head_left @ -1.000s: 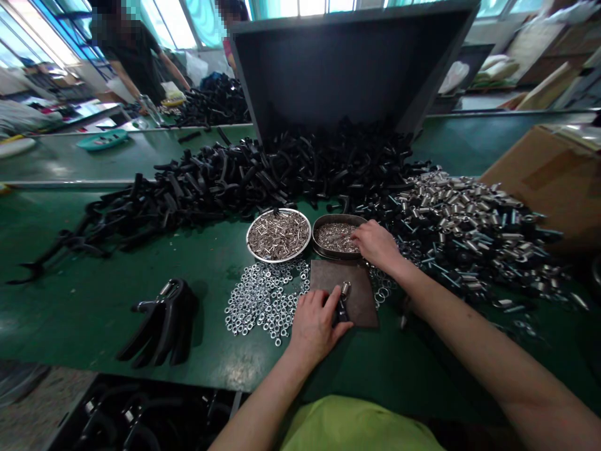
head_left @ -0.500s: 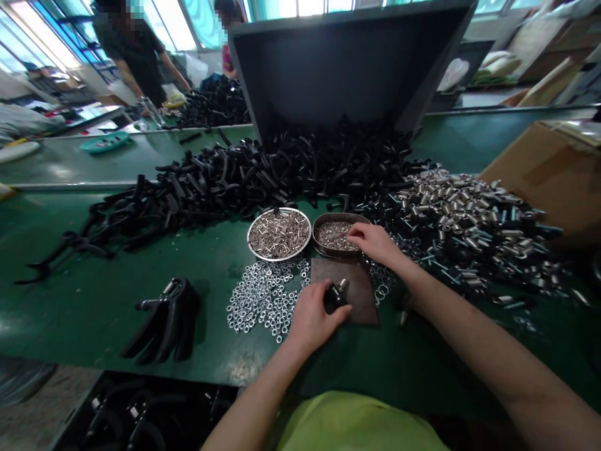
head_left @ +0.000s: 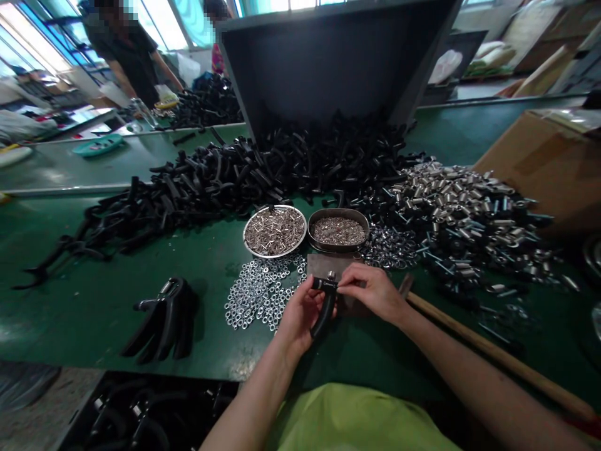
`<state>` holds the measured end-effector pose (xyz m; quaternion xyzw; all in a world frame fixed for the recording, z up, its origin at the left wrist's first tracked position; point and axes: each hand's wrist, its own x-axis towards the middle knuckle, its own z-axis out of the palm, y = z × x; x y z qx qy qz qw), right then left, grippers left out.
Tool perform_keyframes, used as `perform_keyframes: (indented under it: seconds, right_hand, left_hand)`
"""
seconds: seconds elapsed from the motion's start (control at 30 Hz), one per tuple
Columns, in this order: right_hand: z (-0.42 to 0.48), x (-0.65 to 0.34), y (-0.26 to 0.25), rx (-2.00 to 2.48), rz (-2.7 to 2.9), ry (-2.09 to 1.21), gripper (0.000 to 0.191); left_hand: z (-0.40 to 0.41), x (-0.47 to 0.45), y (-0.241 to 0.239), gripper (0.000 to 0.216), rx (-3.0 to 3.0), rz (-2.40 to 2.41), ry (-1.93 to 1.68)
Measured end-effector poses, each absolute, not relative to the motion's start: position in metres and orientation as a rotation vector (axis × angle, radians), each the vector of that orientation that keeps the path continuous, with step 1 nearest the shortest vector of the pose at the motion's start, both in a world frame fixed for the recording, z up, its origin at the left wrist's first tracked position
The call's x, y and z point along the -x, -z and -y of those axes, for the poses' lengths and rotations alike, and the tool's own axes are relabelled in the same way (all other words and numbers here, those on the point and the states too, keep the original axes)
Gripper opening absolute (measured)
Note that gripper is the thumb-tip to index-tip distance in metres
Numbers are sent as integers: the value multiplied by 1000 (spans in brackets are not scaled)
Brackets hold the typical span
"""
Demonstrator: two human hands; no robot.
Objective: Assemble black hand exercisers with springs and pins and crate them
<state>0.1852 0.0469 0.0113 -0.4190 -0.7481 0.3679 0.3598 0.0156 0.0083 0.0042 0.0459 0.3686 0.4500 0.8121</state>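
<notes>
My left hand [head_left: 299, 311] is closed around a black curved handle part [head_left: 323, 313], holding it tilted above a dark metal plate [head_left: 319, 263]. A short shiny metal piece shows at the top of the part. At the part's right side, my right hand [head_left: 372, 289] is closed in a pinch; whatever sits between its fingertips is too small to make out. Beyond the hands stand a round dish of small metal pins [head_left: 275, 230] and an oval tin of tiny metal pieces [head_left: 339, 230]. Many metal rings [head_left: 258, 294] lie left of the plate.
A hammer with a wooden handle [head_left: 498, 354] lies beneath my right forearm. Black parts [head_left: 282, 163] spill from a grey bin [head_left: 328, 69]. Metal cylinders and bolts [head_left: 451, 200] are heaped right, before a cardboard box [head_left: 539, 153]. Several black handles [head_left: 164, 322] rest left. A co-worker [head_left: 122, 50] stands behind.
My right hand has come back from the oval tin to the black handle part. My left hand has raised and turned the part, so its curved arm now shows.
</notes>
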Motion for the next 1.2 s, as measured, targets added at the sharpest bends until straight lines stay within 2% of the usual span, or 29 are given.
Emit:
perform_keyframes:
  seconds: [0.2, 0.27, 0.37, 0.43, 0.53, 0.73, 1.0, 1.2]
  right_hand:
    - [-48, -186, -11, 1105, 2039, -895, 11]
    - [-51, -189, -10, 1095, 2142, -791, 3]
    - [-60, -195, -4, 975, 2448, -351, 17]
    - [-67, -199, 4, 844, 2638, -6, 19]
    - [-73, -201, 16, 689, 2761, 246, 27]
    - [-62, -211, 17, 631, 2795, 276, 28]
    - [8, -302, 21, 1752, 2408, 186, 32]
    - [31, -329, 33, 2014, 2142, -1, 34]
  left_hand:
    - [-3, -16, -1, 33, -189, -952, -1009]
    - [-5, -12, -1, 34, -422, -993, -986]
    - [-14, -5, -2, 42, -983, -1054, -869]
    - [-20, -2, -1, 51, -1387, -1174, -783]
    - [-24, -4, 5, 60, -1920, -1328, -670]
    - [-8, -11, 21, 61, -2390, -1398, -513]
    - [-7, -15, 25, 55, -2184, -1647, -592]
    - [-11, -15, 20, 56, -2194, -1648, -546]
